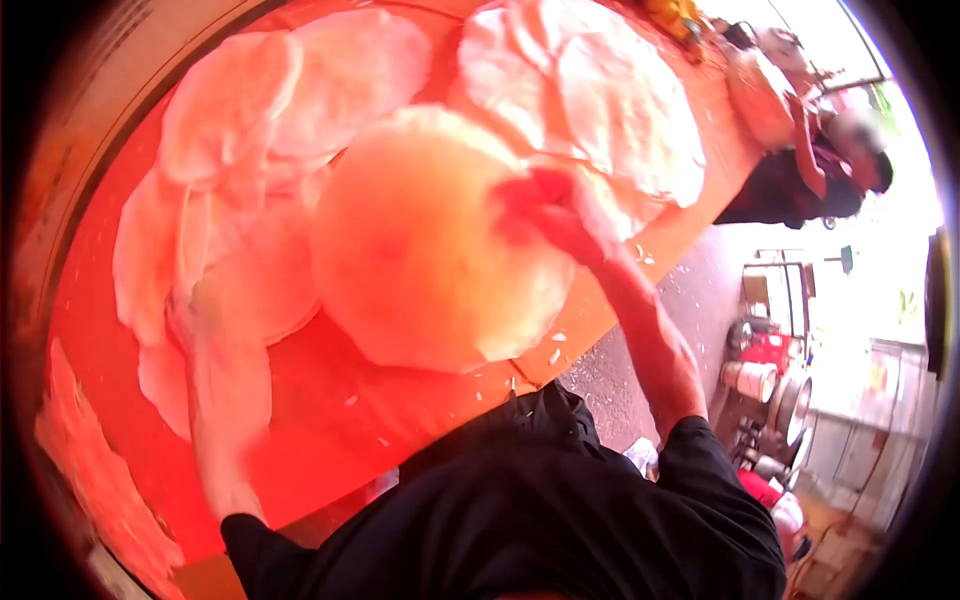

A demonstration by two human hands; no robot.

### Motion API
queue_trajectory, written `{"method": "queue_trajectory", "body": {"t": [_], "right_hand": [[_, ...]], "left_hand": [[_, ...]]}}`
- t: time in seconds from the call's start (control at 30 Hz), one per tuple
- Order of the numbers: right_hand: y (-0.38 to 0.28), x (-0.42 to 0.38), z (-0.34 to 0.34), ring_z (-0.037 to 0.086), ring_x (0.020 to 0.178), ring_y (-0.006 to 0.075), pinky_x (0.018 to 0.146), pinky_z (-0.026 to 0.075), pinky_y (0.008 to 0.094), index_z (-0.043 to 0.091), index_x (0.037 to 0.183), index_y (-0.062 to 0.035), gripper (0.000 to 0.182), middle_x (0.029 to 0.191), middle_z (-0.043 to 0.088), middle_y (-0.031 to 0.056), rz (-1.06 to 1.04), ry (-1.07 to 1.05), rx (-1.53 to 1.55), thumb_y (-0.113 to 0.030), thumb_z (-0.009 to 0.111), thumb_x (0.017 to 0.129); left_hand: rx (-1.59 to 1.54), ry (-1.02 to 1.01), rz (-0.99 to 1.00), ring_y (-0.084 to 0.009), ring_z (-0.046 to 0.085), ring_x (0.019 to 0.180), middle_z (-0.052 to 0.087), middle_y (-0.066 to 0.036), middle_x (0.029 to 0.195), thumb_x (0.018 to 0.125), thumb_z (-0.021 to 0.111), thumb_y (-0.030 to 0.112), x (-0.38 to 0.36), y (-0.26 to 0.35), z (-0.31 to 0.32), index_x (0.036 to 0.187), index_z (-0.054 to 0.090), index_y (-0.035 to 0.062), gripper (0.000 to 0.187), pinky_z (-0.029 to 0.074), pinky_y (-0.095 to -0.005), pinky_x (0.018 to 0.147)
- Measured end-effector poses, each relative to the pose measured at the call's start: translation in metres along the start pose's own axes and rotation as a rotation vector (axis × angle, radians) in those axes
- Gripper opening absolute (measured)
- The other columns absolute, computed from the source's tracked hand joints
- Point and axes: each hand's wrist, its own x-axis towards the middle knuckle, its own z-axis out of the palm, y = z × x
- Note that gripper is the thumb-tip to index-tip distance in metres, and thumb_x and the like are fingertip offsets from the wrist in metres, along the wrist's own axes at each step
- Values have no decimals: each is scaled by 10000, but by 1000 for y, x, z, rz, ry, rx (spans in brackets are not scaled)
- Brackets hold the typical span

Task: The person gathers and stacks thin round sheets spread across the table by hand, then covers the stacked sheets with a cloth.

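A large round, thin sheet lies at the middle of the orange-red table. Over its right edge is my right hand, blurred, with its fingers too smeared to read. My left hand is at the left, on or just above the overlapping pale sheets; its fingers blend into them and I cannot make out their pose. More round sheets lie at the upper left, and another overlapping group lies at the upper right.
Small scraps dot the table's near edge. A long pale strip lies at the far left. People are at the upper right beyond the table. Buckets and other items stand on the floor at the right.
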Motion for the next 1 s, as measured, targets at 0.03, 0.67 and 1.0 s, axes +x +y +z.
{"method": "queue_trajectory", "body": {"t": [0.03,0.67,1.0], "right_hand": [[-11,1,-18,689,709,121,671,559,261,736,981,5,167,862,728,89,-2,77,28,-43,651,845],[85,-11,47,681,896,382,743,578,444,527,1315,8,769,1060,643,317,656,-290,497,-629,586,887],[15,26,44,579,673,90,573,467,260,698,903,10,182,733,639,8,-101,-145,248,-109,645,776]], "left_hand": [[21,3,15,-393,622,911,632,-233,976,926,555,165,7,-6,-1,1173,599,28,286,493,-469,757],[-595,-76,496,-354,588,575,559,-171,651,825,537,-27,-286,262,-154,947,615,2,148,436,-455,504],[-819,81,708,-389,654,852,641,-235,987,831,712,326,-294,371,-206,1234,564,-83,593,549,-424,694]]}}
